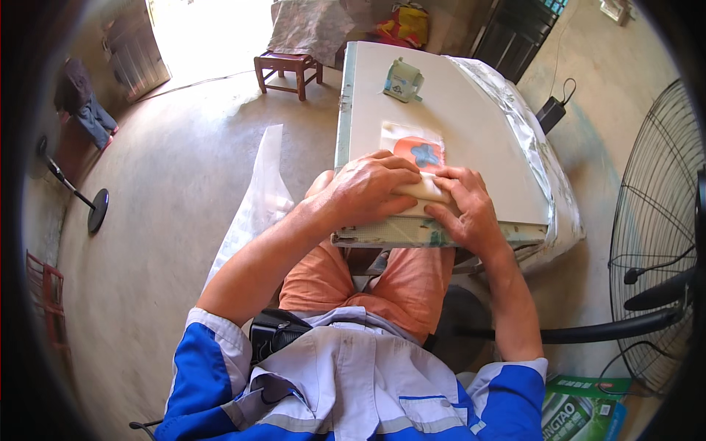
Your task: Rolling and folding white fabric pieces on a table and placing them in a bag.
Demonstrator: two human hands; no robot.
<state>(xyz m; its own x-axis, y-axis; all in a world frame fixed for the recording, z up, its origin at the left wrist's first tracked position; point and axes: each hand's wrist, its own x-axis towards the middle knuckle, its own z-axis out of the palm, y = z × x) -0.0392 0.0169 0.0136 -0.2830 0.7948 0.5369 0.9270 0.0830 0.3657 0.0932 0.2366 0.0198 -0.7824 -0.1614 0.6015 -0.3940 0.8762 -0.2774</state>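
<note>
A small white cloth (390,134) with an orange and blue flower-like print lies on a white tabletop (469,110) before me. Its near end is rolled or folded into a thick pale edge. My left hand (378,182) grips the left side of that roll, fingers curled over it. From the right, my right hand (466,206) holds the roll's other end between thumb and fingers. The far part of the cloth lies flat, its print partly covered by my fingers. Farther back on the tabletop stands a pale green printed packet (404,81).
Clear plastic sheeting (540,160) drapes over the table's right side. A large wire-caged fan (651,220) stands at right, above a green printed carton (584,408). A wooden stool (289,69) is beyond the table. Far left are a person (91,107) and a round-based stand (98,211).
</note>
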